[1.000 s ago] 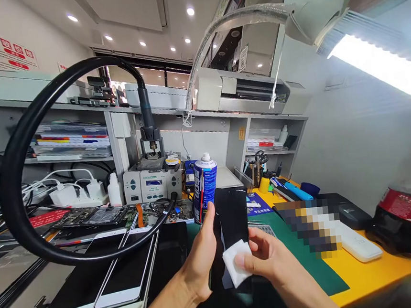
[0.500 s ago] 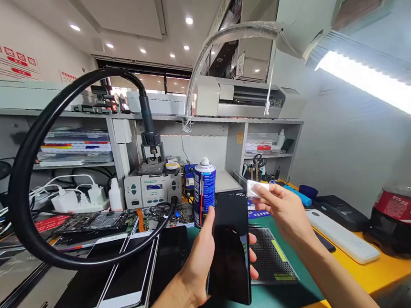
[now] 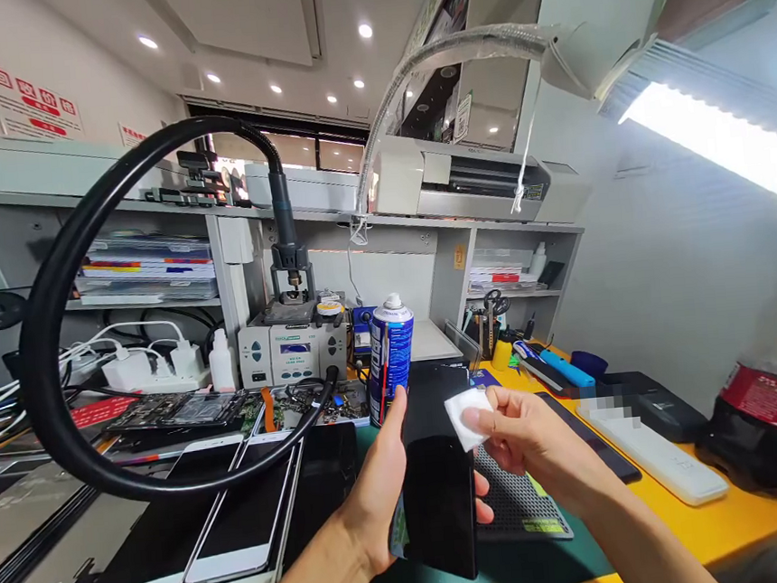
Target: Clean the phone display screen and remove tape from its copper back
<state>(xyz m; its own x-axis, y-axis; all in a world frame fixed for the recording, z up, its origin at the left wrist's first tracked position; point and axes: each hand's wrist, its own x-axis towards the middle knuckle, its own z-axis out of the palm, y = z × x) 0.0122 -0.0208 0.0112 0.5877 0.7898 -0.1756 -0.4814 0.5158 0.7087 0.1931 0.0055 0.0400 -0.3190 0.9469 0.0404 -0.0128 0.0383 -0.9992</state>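
Note:
A black smartphone stands tilted up in my left hand, its dark glossy face toward me. The thumb lies along one long edge and fingertips show at the other. My right hand pinches a small white wipe between thumb and fingers, over the phone's upper right part. Whether the wipe touches the glass I cannot tell. Just behind the phone is a blue spray can with a white nozzle.
Several phones lie to the left under a looped black hose from the hot-air station. A perforated pad lies under my hands. At right are a white power bank and a cola bottle.
My right hand has brought the white wipe down and left, from beside the phone's top corner to over its face. My left hand still holds the phone. The view has shifted slightly.

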